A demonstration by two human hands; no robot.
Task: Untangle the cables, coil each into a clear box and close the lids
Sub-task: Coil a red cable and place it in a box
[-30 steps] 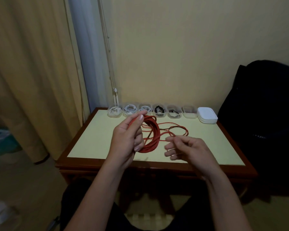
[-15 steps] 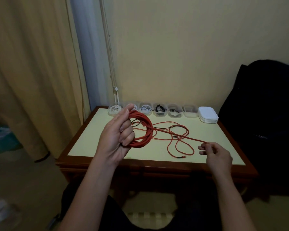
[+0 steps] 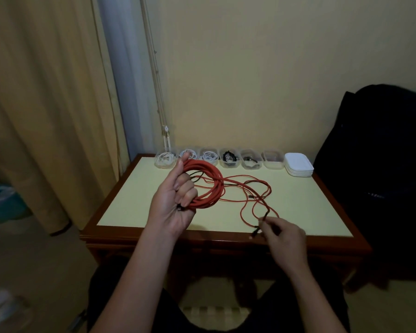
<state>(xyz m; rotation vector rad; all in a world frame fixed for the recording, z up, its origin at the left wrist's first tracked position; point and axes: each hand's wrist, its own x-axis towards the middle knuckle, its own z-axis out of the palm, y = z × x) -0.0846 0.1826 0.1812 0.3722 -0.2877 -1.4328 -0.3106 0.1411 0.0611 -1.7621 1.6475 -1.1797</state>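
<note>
— Where was the cable (image 3: 217, 181) at that point?

— Mid-frame, over the counter (image 3: 135, 205). The left hand (image 3: 173, 205) held the red coil upright, fingers (image 3: 186, 192) curled through the loops and thumb across the top. A loose run trailed right of centre across the counter to the right hand (image 3: 285, 239), whose fingers pinched the strand close to a dark plug (image 3: 256, 230) (that corner was blurred, so I judged the pinch from the bent fingertips).

— How would it handle?

— Light and limp, I'd say, with some spring: the loops looked ready to fan open if the grip slackened. The jacket looked smooth, so a strand could slide through a loose pinch. The loose run crossed itself several times, and a hard pull there might tighten a knot. Better to hold the bundle whole at one side, as the left hand did, and feed the strand in from just behind the plug.

— And where would it go?

— The boxes (image 3: 273, 162) stood in a row at the upper middle, by the wall. The rightmost looked empty; the others held white or dark cables. The lids (image 3: 299, 165) were stacked just right of it. The coil looked large against that box, I thought.

— Any writing?

— None I could read. No brand or label showed on cable, boxes or lids.
</note>
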